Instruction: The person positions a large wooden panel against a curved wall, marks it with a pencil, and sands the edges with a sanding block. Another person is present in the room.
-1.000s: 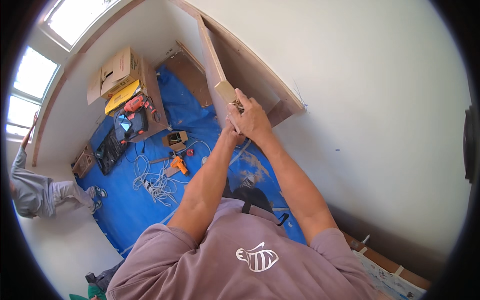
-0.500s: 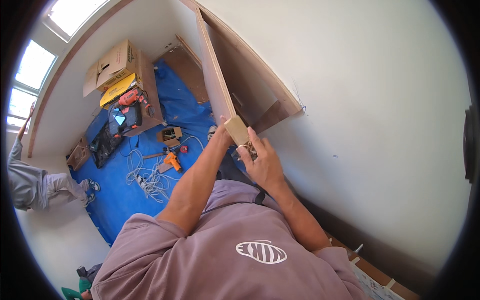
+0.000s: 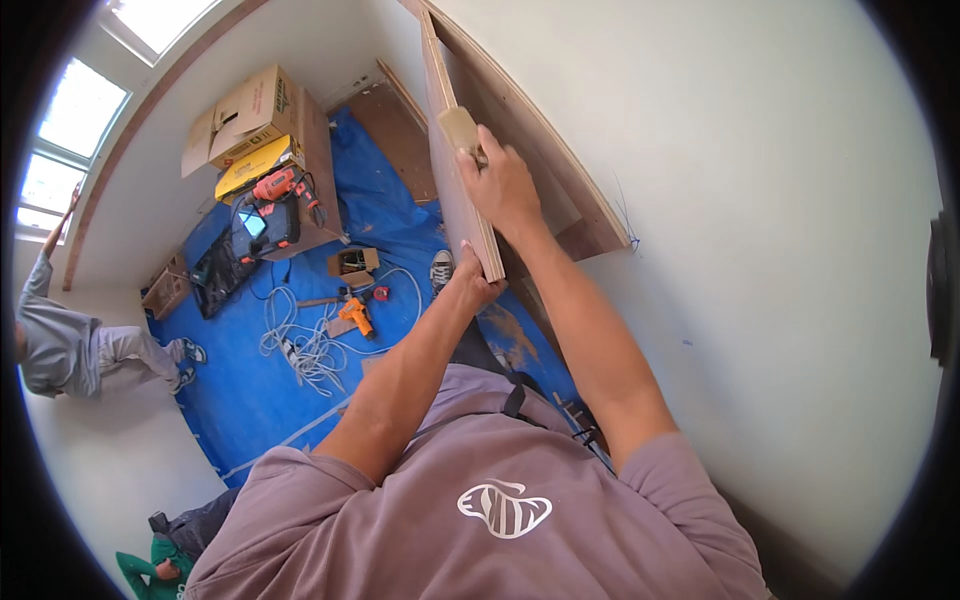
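Note:
A long plywood panel [image 3: 458, 190] stands on edge in front of me, its layered narrow edge facing up. My left hand [image 3: 476, 278] is closed round the near end of this panel, low on its side. On the upper edge, farther along, rests a small pale wooden block that looks like a hand plane [image 3: 459, 130]. My right hand [image 3: 500, 188] grips it from behind; the fingers hide much of its near part, with something curled and light showing among them.
A wooden frame [image 3: 570, 150] leans on the white wall at right. Blue sheeting [image 3: 230, 370] covers the floor, with a coiled pale cable [image 3: 305, 350], an orange drill [image 3: 355, 315] and a small open box [image 3: 352, 265]. Cartons [image 3: 240, 120] stand beyond; another person [image 3: 60, 350] is at far left.
My right hand has pushed the hand plane away from me along the panel's edge. My left hand stays near the panel's near end, now a little lower in view.

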Demonstrator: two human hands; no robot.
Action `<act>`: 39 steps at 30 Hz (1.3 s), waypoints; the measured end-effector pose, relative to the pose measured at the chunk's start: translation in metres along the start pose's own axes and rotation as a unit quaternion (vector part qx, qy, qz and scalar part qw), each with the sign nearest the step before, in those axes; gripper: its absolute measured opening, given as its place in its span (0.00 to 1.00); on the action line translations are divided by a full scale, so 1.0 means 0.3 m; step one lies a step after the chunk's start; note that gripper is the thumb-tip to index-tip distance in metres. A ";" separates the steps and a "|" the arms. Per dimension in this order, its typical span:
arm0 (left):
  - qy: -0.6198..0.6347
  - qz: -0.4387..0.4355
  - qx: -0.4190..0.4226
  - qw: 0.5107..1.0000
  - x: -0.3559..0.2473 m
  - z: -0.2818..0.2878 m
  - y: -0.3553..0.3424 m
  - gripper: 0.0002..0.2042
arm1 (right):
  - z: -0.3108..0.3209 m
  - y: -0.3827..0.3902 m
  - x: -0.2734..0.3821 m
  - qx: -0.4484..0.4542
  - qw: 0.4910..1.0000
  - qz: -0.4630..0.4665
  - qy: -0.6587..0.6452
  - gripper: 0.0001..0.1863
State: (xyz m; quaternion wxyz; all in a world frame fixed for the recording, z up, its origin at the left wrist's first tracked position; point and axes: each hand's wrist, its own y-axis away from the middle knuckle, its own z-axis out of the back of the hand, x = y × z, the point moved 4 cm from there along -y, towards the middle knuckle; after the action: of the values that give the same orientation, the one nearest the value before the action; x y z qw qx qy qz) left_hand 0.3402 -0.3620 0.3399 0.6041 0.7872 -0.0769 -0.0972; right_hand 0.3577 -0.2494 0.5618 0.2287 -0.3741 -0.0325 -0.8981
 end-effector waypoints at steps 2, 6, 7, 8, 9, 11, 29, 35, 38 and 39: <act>-0.008 0.020 0.104 0.994 0.016 -0.027 0.003 0.38 | 0.072 0.182 -0.007 0.007 0.999 0.019 -0.026 0.35; 0.017 0.060 0.146 0.987 0.052 -0.026 0.004 0.43 | 0.193 0.570 -0.011 0.010 0.997 0.059 -0.045 0.34; 0.017 0.055 0.143 0.988 0.053 -0.024 0.007 0.44 | 0.192 0.586 -0.020 0.008 0.997 0.061 -0.043 0.34; 0.015 0.038 0.163 0.986 0.045 -0.029 0.014 0.44 | 0.196 0.597 -0.011 -0.013 0.995 0.079 -0.059 0.34; 0.005 0.016 0.182 0.983 0.034 -0.035 0.021 0.43 | 0.154 0.524 -0.036 0.015 0.998 0.031 -0.052 0.34; 0.001 -0.036 0.252 0.967 0.004 -0.055 0.038 0.43 | 0.099 0.376 -0.042 0.044 0.998 0.016 -0.035 0.35; 0.019 0.045 0.198 0.979 0.009 -0.055 -0.036 0.31 | 0.157 0.530 0.007 0.025 0.998 0.045 -0.031 0.34; 0.031 0.009 0.124 0.992 -0.014 -0.059 0.017 0.32 | -0.017 -0.015 -0.013 -0.001 0.999 0.035 -0.017 0.34; 0.001 -0.008 0.115 0.993 -0.017 -0.070 -0.033 0.36 | -0.081 -0.287 0.024 -0.029 1.000 0.012 0.000 0.34; 0.003 -0.013 0.101 0.995 -0.015 -0.072 -0.048 0.36 | -0.089 -0.348 0.032 -0.034 0.999 -0.001 0.000 0.34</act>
State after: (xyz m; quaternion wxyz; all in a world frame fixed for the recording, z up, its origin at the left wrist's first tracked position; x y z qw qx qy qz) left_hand 0.3411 -0.3369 0.3318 0.5204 0.8454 -0.0740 -0.0949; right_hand 0.2887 -0.1661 0.5610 0.2153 -0.3813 -0.0024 -0.8990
